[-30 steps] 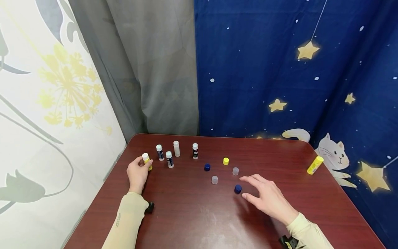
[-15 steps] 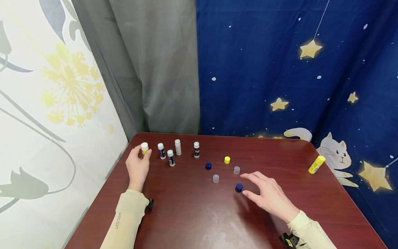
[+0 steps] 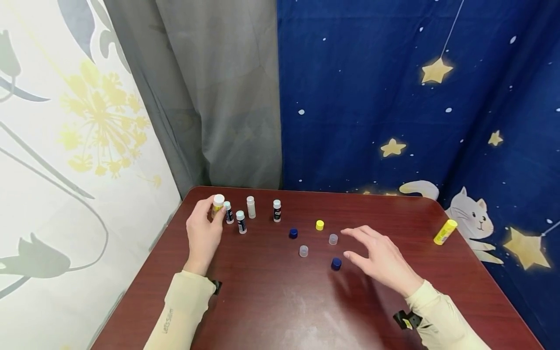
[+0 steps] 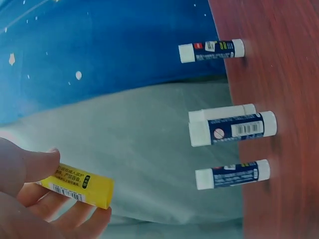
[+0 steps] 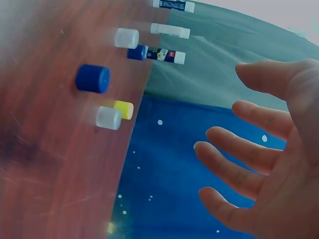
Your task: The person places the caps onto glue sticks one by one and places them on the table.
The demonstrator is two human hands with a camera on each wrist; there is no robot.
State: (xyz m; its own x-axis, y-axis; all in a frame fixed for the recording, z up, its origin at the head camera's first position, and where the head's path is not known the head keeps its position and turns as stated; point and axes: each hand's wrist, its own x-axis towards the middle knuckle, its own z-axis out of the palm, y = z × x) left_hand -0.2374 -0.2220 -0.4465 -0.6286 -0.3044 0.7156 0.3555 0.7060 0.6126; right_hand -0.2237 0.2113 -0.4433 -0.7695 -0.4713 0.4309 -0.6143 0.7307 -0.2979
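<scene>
A yellow glue stick with a white top is pinched between the thumb and fingers of my left hand; the left wrist view shows its yellow barrel raised off the table. Just right of it stand dark-blue sticks and a white one, upright. My right hand hovers with spread fingers, holding nothing, beside a dark blue cap and a clear cap. In the right wrist view that hand is apart from the caps.
Another dark stick stands near the back edge. A second blue cap, a yellow cap and another clear cap lie mid-table. A yellow glue stick is at the far right.
My left hand has lifted the yellow stick from the table and carried it back and then rightward, close to the dark sticks. My right hand has shifted slightly away from the near blue cap.
</scene>
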